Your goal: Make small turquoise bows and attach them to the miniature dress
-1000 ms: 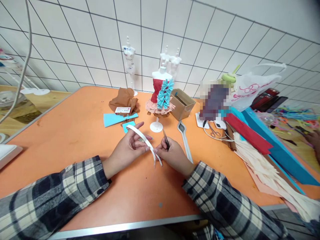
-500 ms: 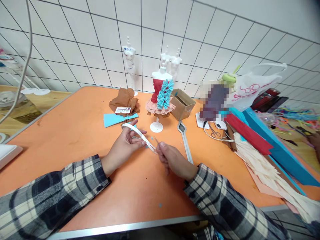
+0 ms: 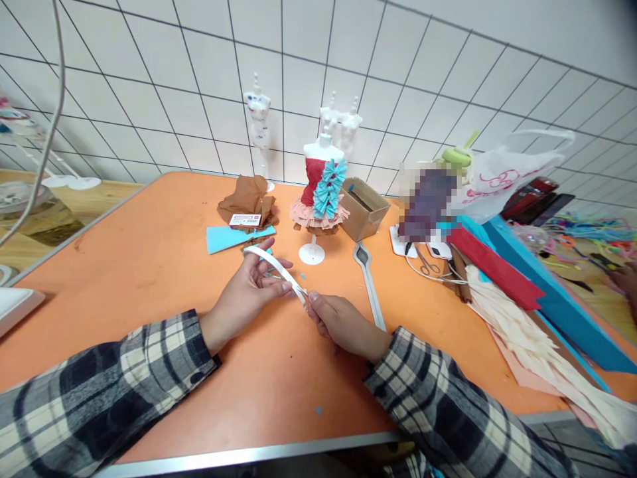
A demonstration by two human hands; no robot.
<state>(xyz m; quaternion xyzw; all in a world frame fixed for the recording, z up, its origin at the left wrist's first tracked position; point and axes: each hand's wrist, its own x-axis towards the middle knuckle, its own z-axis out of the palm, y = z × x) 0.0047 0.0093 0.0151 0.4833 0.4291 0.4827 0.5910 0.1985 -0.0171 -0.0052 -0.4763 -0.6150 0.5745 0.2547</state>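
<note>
My left hand (image 3: 249, 292) is closed around a thin white curved band that looks like a roll of tape (image 3: 273, 260), its fingers inside the curve and the thumb at the lower part. The thumb and fingers of my right hand (image 3: 338, 315) pinch at the lower right end of this tape, where a small whitish end shows; the exact grip is partly hidden. Just beyond the hands stands a small white dress form (image 3: 313, 251) wearing a red bodice, blue ruffles and a pink frilled skirt. A small blue scrap (image 3: 303, 275) lies near the tape.
Brown crepe paper (image 3: 246, 196) and folded blue paper (image 3: 223, 240) lie at the back left. A cardboard box (image 3: 371, 222), a grey-white long tool (image 3: 369, 285), scissors (image 3: 428, 265), a red paper strip (image 3: 490, 269) and cream paper strips (image 3: 512, 315) are to the right.
My right hand has moved slightly left, bringing its fingertips to the tape's lower end. The thin strip that stuck up from them is no longer visible there. My left hand stays nearly still.
</note>
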